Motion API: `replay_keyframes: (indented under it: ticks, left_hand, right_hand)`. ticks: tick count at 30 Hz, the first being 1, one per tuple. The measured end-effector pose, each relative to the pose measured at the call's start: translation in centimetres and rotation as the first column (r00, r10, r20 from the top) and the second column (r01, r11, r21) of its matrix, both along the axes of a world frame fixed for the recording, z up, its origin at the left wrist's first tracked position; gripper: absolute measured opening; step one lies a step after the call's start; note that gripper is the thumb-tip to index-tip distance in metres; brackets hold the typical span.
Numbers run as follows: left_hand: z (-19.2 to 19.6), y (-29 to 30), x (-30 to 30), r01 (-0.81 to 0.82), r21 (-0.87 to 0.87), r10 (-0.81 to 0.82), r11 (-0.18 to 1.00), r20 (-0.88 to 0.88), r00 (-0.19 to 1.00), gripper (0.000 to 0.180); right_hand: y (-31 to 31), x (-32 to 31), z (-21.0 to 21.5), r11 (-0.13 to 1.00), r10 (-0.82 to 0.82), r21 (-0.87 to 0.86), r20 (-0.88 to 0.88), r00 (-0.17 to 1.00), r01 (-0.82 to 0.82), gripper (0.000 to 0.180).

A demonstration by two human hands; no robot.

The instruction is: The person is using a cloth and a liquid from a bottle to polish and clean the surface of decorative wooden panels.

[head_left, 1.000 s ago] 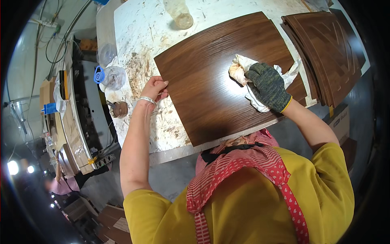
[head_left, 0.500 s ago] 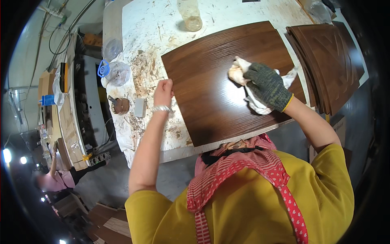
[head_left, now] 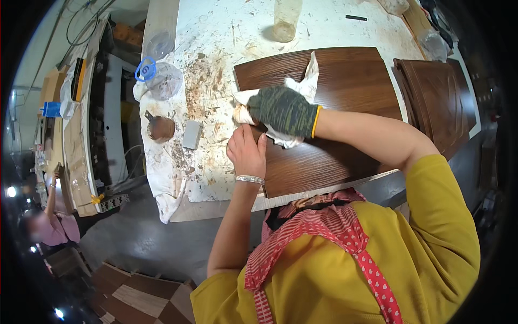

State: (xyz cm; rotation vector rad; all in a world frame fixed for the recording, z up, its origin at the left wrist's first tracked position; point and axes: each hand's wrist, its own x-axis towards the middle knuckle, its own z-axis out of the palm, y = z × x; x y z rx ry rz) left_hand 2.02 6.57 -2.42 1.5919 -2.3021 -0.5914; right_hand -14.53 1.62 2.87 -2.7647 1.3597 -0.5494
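Observation:
A dark brown wood-grain panel (head_left: 345, 75) lies flat on the paint-stained white table. My right hand (head_left: 284, 110), in a dark green knitted glove with a yellow cuff, presses a crumpled white rag (head_left: 308, 81) onto the panel's left part. Its fingers are closed round the rag, whose loose ends stick out on both sides. Bare, with a silvery bracelet at the wrist, my left hand (head_left: 247, 148) grips the panel's left edge just below the rag. Its fingertips are close to the rag, and the panel's edge is partly hidden there.
Left of the panel are a grey block (head_left: 192, 134), a brown-stained pot (head_left: 161, 129) with a tool in it, and a clear plastic container (head_left: 164, 81) with a blue handle. A clear jar (head_left: 286, 21) stands beyond. Stacked brown panels (head_left: 438, 100) lie right. A person (head_left: 54, 227) is far left.
My right hand has swept the rag leftward across the panel to its left edge. My left hand still holds that edge, its fingers now stretched farther forward.

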Motion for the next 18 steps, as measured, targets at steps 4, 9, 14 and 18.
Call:
replay_keyframes:
  ticks: [4, 9, 14, 18]
  left_hand:
    - [0.9, -0.3, -0.5, 0.01, -0.09, -0.016, 0.996, -0.061, 0.998, 0.051]
    - [0.4, -0.1, 0.1, 0.001, -0.018, -0.001, 1.0, 0.004, 1.0, 0.055]
    - [0.9, -0.5, -0.4, 0.009, -0.023, -0.01, 1.0, -0.043, 0.999, 0.055]
    - [0.5, -1.9, 1.1, 0.123, 0.012, -0.122, 0.992, -0.09, 0.988, 0.053]
  right_hand:
    - [-0.6, -1.0, 1.8, 0.992, -0.024, 0.128, 0.055, 0.998, 0.016, 0.025]
    - [0.2, -0.8, 0.5, 0.994, -0.045, 0.098, -0.008, 0.999, 0.045, 0.029]
    - [0.4, -0.7, 0.6, 0.986, -0.134, 0.099, 0.025, 0.991, 0.131, 0.031]
    - [3.9, -6.7, 6.3, 0.727, 0.364, 0.658, -0.13, 0.922, -0.194, 0.026]
